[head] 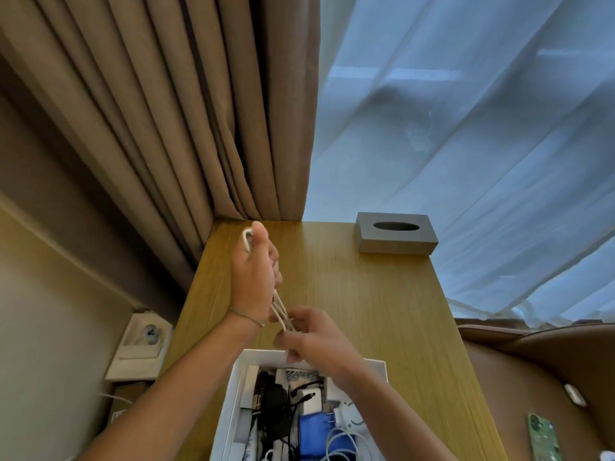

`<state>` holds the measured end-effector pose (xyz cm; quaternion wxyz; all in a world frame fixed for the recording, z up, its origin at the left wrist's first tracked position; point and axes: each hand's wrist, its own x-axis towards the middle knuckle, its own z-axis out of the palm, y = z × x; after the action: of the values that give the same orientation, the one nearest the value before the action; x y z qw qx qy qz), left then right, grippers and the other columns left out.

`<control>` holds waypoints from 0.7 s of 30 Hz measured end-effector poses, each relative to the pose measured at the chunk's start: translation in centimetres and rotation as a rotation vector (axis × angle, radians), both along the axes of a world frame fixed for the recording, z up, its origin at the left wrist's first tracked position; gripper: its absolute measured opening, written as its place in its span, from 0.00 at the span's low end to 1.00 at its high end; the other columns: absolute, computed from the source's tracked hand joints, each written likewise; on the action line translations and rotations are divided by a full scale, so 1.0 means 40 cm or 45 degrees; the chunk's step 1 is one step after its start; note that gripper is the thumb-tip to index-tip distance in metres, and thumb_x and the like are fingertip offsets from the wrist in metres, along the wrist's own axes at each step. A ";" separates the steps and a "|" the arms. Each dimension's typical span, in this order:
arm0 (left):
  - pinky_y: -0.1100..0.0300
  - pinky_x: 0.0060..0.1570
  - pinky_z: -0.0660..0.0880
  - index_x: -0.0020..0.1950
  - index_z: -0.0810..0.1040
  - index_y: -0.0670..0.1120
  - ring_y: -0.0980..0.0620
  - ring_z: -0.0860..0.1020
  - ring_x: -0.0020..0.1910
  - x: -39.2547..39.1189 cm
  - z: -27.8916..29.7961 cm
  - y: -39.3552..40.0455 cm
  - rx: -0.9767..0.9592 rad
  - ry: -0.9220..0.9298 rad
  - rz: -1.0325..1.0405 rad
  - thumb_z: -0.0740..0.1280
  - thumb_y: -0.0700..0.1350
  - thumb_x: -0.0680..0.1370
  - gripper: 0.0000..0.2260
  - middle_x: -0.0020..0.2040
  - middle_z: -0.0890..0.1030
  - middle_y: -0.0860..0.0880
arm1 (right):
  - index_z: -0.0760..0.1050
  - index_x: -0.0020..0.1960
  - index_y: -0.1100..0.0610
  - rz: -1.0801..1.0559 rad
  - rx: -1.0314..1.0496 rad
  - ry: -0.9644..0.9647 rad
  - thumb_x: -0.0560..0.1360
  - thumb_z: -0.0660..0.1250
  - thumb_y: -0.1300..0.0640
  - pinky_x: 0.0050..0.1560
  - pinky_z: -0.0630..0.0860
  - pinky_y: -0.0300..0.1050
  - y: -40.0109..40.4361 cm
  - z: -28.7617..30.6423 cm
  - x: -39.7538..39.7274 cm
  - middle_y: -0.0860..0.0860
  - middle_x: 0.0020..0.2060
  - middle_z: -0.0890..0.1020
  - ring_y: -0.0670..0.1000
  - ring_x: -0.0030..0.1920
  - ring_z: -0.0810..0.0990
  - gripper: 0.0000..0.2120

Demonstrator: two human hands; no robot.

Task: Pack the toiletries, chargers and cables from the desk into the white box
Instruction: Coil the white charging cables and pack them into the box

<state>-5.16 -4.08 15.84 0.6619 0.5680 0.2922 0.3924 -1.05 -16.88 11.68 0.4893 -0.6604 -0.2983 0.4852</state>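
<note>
Two hands coil a white cable [281, 311]: left hand [254, 277] holds loops, right hand [311, 334] pinches the tail at 5 o'clock; keep loops tight before lowering into the white box [233, 400].

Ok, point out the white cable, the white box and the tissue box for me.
white cable [247, 235]: head view, on the loop showing above the left hand's fingers.
white box [263, 354]: head view, on the far rim.
tissue box [394, 246]: head view, on the grey front wall.

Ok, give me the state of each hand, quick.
Left hand: holds the looped white cable, wound around it.
Right hand: pinches the cable's lower end above the white box.
</note>
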 end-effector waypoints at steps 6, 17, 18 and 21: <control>0.53 0.26 0.64 0.46 0.69 0.40 0.54 0.64 0.28 -0.032 -0.034 0.001 0.638 0.294 -0.145 0.56 0.60 0.80 0.22 0.33 0.67 0.47 | 0.78 0.62 0.49 -0.105 -0.006 -0.502 0.80 0.66 0.48 0.32 0.75 0.40 -0.028 0.021 0.043 0.49 0.35 0.83 0.42 0.29 0.76 0.12; 0.59 0.29 0.75 0.66 0.67 0.58 0.59 0.72 0.31 -0.080 -0.104 -0.029 0.256 0.784 -1.250 0.76 0.63 0.65 0.33 0.40 0.80 0.53 | 0.73 0.48 0.50 -0.241 0.205 -0.673 0.82 0.64 0.53 0.25 0.66 0.33 -0.035 0.014 0.057 0.45 0.26 0.79 0.42 0.23 0.74 0.04; 0.55 0.35 0.78 0.65 0.66 0.61 0.57 0.75 0.35 -0.081 -0.102 -0.032 0.284 0.909 -1.245 0.78 0.60 0.64 0.34 0.44 0.82 0.47 | 0.73 0.48 0.50 -0.222 0.182 -0.667 0.82 0.65 0.53 0.24 0.66 0.33 -0.034 0.010 0.059 0.45 0.25 0.78 0.41 0.23 0.73 0.04; 0.59 0.28 0.75 0.55 0.74 0.58 0.58 0.76 0.29 -0.082 -0.105 -0.043 0.340 0.951 -1.177 0.77 0.55 0.68 0.20 0.34 0.80 0.52 | 0.71 0.47 0.47 -0.174 0.155 -0.715 0.81 0.66 0.51 0.26 0.68 0.33 -0.034 0.006 0.061 0.44 0.25 0.79 0.41 0.24 0.75 0.05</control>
<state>-8.43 -5.81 11.65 0.5396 0.8133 0.1760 -0.1283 1.40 -18.24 11.93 0.4578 -0.7568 -0.4055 0.2306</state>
